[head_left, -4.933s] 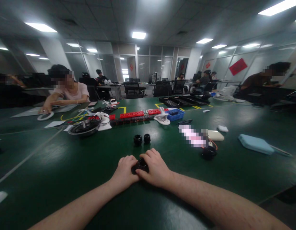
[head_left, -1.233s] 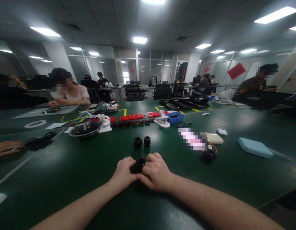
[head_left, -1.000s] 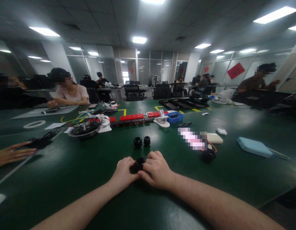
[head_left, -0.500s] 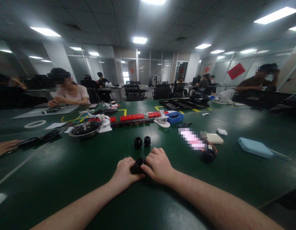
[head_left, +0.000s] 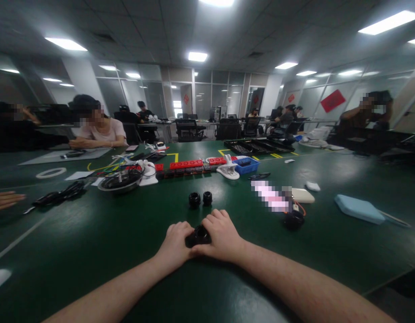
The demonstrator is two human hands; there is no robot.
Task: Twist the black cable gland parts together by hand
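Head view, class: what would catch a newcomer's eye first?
Probably the two bare hands, gripping a black piece with a round opening at the near centre of the green table. Just beyond stand two rounded fittings, and farther back red strips run left of a blue tray.

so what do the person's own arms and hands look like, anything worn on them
The left forearm and right forearm show no sleeves. The left grip and right grip are ungloved hands; no watch, bracelet or ring shows.
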